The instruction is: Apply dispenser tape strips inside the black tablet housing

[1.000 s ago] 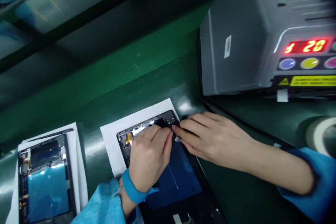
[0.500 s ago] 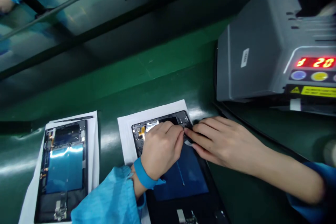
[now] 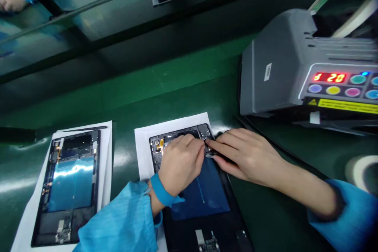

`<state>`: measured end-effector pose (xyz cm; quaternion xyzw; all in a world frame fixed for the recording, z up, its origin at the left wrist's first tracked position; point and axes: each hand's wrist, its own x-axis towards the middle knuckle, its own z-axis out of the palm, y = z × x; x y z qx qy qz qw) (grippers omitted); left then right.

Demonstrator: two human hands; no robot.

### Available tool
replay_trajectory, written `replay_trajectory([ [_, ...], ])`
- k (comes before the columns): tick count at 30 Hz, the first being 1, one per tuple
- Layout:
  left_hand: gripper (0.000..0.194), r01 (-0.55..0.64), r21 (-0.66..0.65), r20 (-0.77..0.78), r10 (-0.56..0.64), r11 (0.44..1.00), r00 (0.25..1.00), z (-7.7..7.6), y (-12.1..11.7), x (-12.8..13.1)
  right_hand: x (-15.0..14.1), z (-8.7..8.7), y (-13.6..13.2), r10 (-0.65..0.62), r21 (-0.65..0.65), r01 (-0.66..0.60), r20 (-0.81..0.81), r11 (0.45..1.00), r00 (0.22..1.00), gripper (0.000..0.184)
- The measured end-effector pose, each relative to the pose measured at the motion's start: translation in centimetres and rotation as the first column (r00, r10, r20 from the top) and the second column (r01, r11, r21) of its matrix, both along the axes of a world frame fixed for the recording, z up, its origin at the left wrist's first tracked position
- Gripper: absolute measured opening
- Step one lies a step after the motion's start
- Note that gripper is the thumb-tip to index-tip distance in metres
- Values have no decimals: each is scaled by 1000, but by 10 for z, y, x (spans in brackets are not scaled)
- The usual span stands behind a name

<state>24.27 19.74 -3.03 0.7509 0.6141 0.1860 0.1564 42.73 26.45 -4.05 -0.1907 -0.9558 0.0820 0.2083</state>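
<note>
Fingers [image 3: 197,147] of both hands stay pinched together on a small part at the open tablet [image 3: 203,201] top edge, barely shifted; fitting seems unfinished.

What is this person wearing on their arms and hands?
Both hands, the left hand and the right hand, are bare, with no gloves. Each arm has a loose light-blue sleeve, and a blue wrist strap circles the left wrist.

hidden: upper middle of open tablet [image 3: 203,193] under left hand [image 3: 180,163] and right hand [image 3: 248,153] | pinched part: too small to tell | cut off: tape roll [image 3: 362,171], machine [image 3: 283,67] at right edge
</note>
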Motion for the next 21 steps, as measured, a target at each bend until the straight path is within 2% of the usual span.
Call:
replay_trajectory([
  [5,22,4,-1,-9,-4,1000,1000,-1,-1,0,-1,2,2,8,4,-8,58,1000,998,24],
  [8,20,8,9,-24,-8,1000,1000,-1,-1,0,-1,2,4,26,-38,-23,58,999,998,23],
  [15,19,15,32,-30,-15,999,999,-1,-1,-1,-2,-5,4,37,-67,-42,-82,997,996,20],
  [21,17,23,25,2,-23,999,1000,-3,1,-1,0,-8,8,-43,-149,18,-164,989,986,22],
])
